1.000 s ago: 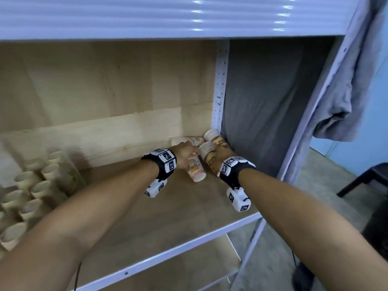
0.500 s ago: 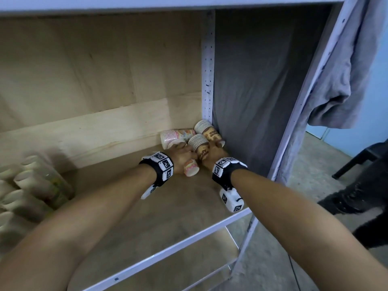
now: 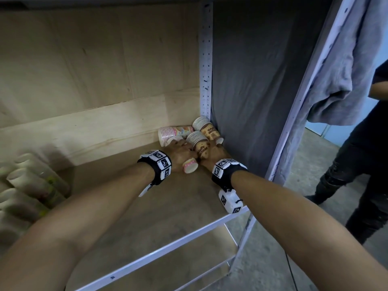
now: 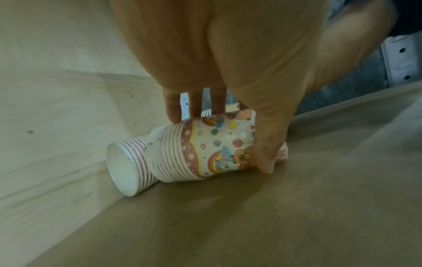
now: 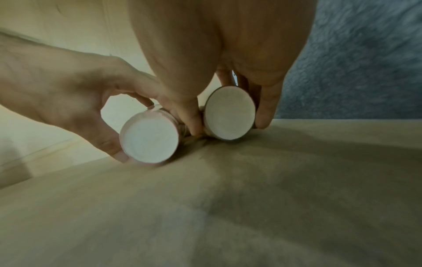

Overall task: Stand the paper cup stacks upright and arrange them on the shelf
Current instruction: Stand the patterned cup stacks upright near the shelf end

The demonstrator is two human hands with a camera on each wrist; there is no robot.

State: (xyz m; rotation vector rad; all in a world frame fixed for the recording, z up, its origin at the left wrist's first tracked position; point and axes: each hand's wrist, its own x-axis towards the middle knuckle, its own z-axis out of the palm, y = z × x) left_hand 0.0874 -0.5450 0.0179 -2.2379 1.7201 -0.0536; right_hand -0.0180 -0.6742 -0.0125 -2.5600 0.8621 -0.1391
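Your left hand (image 3: 180,151) gripped the pink cup stack (image 4: 212,151), fingers over its top and thumb down its near side; that stack lay on its side on the wooden shelf (image 3: 159,208), base toward you. Your right hand (image 3: 214,153) gripped the brown cup stack (image 3: 199,144), thumb and fingers curled around it, also lying flat, just beside the pink one. Behind them, a second pink stack (image 3: 175,132) lay along the back panel and a second brown stack (image 3: 206,129) rested in the rear right corner against the grey cloth (image 3: 252,80).
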